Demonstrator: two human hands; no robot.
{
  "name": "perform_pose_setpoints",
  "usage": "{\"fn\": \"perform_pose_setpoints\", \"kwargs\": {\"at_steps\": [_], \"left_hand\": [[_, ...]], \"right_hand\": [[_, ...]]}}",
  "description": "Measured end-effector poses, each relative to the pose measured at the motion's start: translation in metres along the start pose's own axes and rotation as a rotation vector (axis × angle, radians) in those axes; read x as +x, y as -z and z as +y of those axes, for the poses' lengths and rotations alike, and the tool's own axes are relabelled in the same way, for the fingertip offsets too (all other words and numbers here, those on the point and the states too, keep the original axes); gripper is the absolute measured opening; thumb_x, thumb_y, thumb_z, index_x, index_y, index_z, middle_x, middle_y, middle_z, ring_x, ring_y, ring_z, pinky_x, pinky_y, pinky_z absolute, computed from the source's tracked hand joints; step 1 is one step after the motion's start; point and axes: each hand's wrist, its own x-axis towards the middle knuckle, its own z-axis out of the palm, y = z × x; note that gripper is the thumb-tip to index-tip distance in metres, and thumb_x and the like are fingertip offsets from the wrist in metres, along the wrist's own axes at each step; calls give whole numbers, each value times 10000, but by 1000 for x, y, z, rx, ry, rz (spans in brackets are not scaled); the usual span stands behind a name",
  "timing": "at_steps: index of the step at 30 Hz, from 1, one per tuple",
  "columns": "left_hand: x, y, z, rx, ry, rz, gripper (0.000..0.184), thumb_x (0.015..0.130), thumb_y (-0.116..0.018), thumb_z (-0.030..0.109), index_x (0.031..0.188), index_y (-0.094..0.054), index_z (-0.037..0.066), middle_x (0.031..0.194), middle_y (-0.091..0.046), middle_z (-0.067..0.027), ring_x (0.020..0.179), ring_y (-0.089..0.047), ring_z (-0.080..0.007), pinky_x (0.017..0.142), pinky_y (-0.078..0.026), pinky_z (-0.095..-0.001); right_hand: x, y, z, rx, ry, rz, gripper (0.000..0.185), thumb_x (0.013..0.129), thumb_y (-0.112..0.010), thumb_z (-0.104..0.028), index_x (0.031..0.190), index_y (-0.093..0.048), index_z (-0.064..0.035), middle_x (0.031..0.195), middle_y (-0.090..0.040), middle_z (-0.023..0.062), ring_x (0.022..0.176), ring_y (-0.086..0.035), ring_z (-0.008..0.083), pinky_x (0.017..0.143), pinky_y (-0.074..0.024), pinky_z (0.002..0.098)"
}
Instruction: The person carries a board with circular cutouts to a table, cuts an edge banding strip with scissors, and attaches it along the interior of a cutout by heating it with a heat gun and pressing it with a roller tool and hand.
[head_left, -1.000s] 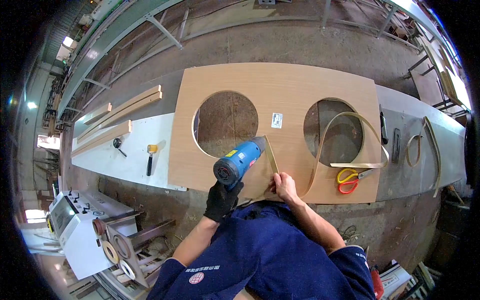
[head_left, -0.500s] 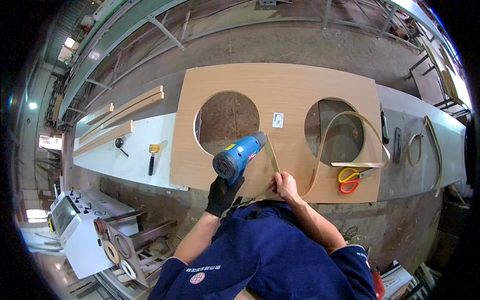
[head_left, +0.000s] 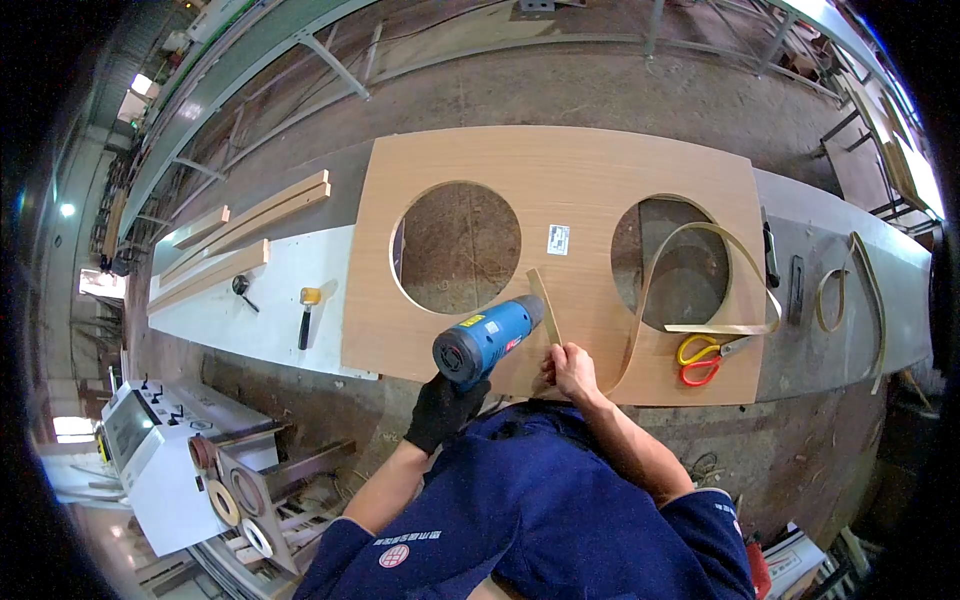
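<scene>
My left hand (head_left: 443, 408), in a black glove, is wrapped round the handle of a blue heat gun (head_left: 484, 340). The gun's nozzle points at a thin tan strip (head_left: 545, 308), close beside it. Bare, my right hand (head_left: 572, 373) pinches the strip near its lower part, and the strip's free end sticks up towards the left hole. Both hands are at the near edge of a wood-grain board (head_left: 560, 170) with two round holes and a small white label (head_left: 558, 240). The strip's long remainder loops over the right hole.
Scissors (head_left: 699, 360) with yellow and red handles lie on the board's right part. A small roller (head_left: 308, 317), a black tool (head_left: 241, 288) and wooden strips (head_left: 245, 228) are at the left. Dark tools and another strip coil (head_left: 829, 300) lie at the right.
The heat gun in my left hand has moved down and slightly right, so its nozzle is lower along the strip, whose tip now shows above it. My right hand keeps its pinch.
</scene>
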Motion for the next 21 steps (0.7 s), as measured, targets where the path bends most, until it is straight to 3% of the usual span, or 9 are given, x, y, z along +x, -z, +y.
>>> {"fn": "perform_pose_setpoints", "kwargs": {"at_steps": [5,14,17,21], "left_hand": [[-8,7,3,28,48,-95,545,882,-734,354,1280,-589,10,1110,-697,-255,1065,-681,-383,890,-539,-428],[14,-3,-9,63,-88,117,551,865,-755,389,1239,-602,14,1083,-700,-250,1022,-687,-395,846,-545,-447],[21,0,3,85,-58,136,524,862,-774,305,1264,-599,18,1087,-708,-228,1029,-698,-351,881,-544,-424],[22,3,5,117,-25,108,525,864,-764,336,1257,-603,27,1085,-704,-237,1032,-693,-367,873,-544,-435]], "right_hand": [[9,-5,18,-101,77,34,388,1023,-487,-264,886,-678,45,777,-736,131,613,-696,208,612,-566,344],[1,-1,6,24,11,-1,395,1022,-479,-268,864,-670,40,750,-720,123,598,-689,192,571,-558,325],[-2,1,-1,40,-9,-7,395,1022,-479,-267,861,-666,41,744,-717,124,588,-686,190,559,-554,323],[6,-3,13,-18,39,4,396,1024,-476,-265,870,-662,48,743,-717,129,584,-687,194,560,-555,329]]}}
